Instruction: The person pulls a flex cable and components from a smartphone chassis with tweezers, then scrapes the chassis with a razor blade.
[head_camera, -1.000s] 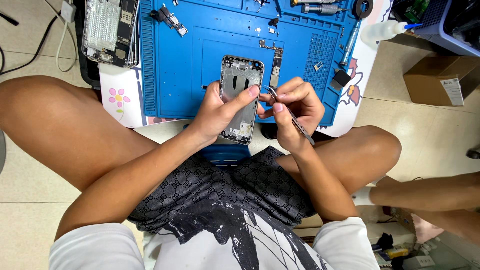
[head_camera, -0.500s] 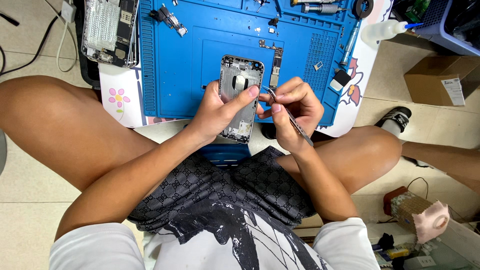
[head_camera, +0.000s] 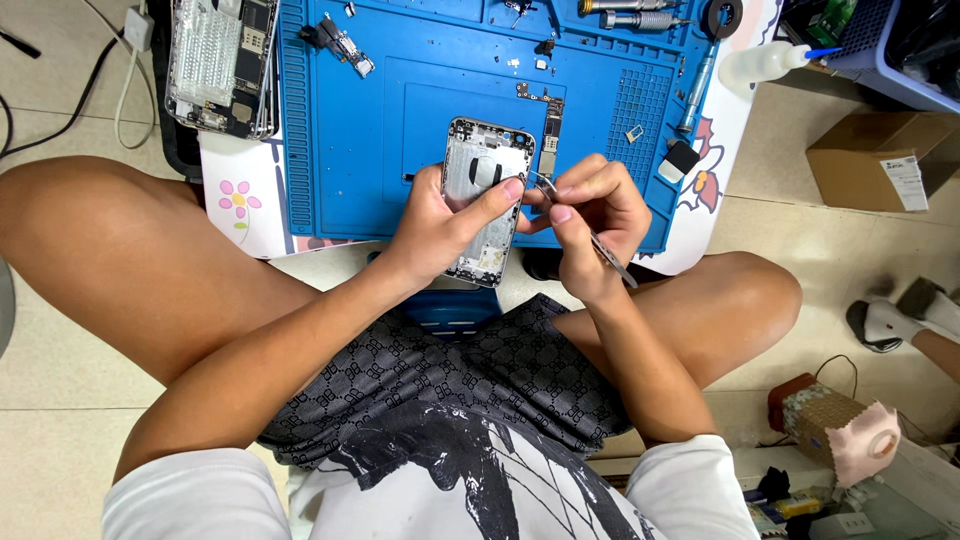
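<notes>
Over the near edge of the blue mat, the left hand grips an opened phone shell, inside facing up, thumb laid across its lower half and fingers curled under its left side. The shell is held tilted just above the mat, its top end toward the far side. The right hand sits just beside the shell's right edge, fingers pressed together in a pinch on thin metal tweezers, whose tip meets that edge near the left thumb. A small circuit board lies on the mat just beyond the right hand. Another stripped phone rests off the mat's left side. A brown box stands on the floor to the right
</notes>
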